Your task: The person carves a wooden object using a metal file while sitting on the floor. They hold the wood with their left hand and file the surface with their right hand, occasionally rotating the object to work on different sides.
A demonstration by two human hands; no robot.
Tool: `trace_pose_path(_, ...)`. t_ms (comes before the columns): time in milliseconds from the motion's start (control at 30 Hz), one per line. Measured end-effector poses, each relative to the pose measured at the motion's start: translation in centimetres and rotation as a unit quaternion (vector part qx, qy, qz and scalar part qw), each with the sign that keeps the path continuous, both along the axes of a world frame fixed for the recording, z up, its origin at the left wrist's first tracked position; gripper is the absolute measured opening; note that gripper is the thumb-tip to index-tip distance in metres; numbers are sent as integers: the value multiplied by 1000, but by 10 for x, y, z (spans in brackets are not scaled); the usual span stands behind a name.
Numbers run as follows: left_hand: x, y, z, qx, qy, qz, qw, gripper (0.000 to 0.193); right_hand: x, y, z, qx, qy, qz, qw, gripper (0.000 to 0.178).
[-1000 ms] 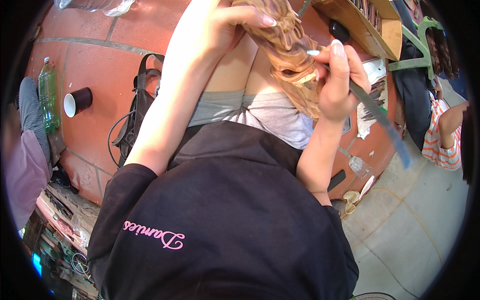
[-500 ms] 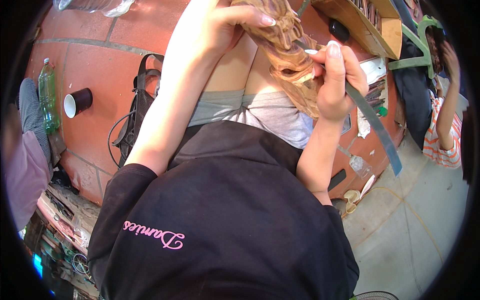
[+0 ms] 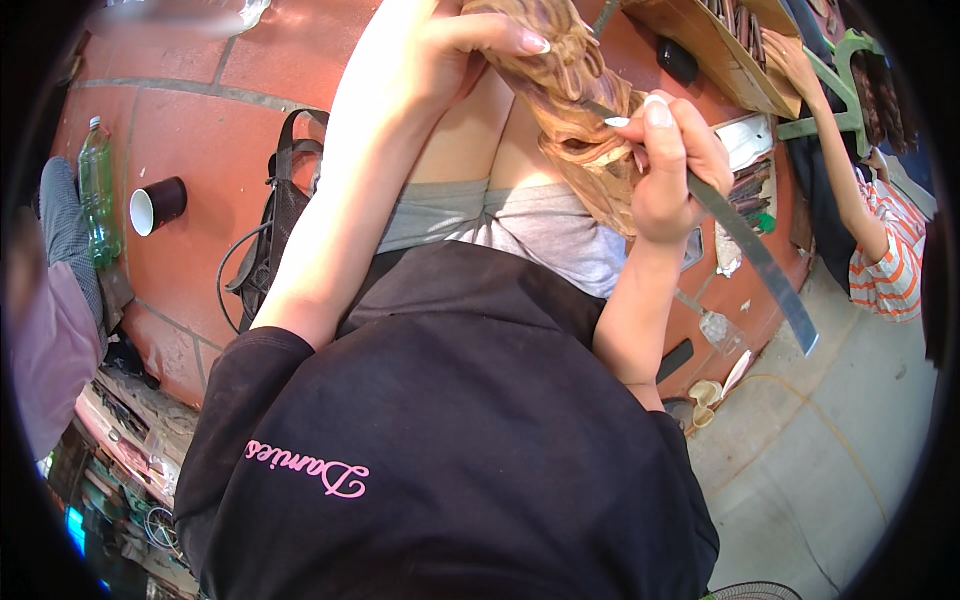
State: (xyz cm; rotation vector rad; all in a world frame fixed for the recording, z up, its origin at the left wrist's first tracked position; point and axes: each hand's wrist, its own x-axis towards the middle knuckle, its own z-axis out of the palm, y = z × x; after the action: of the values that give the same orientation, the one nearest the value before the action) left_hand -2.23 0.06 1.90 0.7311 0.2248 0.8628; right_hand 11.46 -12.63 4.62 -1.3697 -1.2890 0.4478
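Observation:
A brown, streaked wood carving with deep folds lies over my bare thighs, slanting from upper left to lower right. My left hand is closed around its upper part, thumb laid across the wood; the other fingers are mostly hidden. In my right hand is a long, flat metal carving blade, pinched between thumb and fingers. One end touches, or nearly touches, the middle of the carving. The other end sticks out past my wrist toward the lower right.
On the red tile floor to the left are a green plastic bottle, a dark cup and a black bag. A cardboard box of tools stands at upper right, where a co-worker's hand reaches. Another person sits far left.
The blade's working end has shifted slightly down and left on the wood, and its free end has swung a little right and down. The co-worker's arm now reaches to the box.

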Motion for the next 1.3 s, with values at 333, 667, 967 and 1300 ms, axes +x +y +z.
trace_pose_path(333,1,0,2,1,11,1,1000,62,1,-1,-3,-6,20,-14,1000,24)
trace_pose_path(667,2,1,1,25,48,11,998,61,0,0,-3,-19,31,-40,999,26)
trace_pose_path(967,1,1,0,20,30,10,999,62,-2,2,-3,-21,61,-49,997,25)
trace_pose_path(1300,0,3,-6,15,1,5,1000,62,1,4,-7,-5,70,-40,997,27)
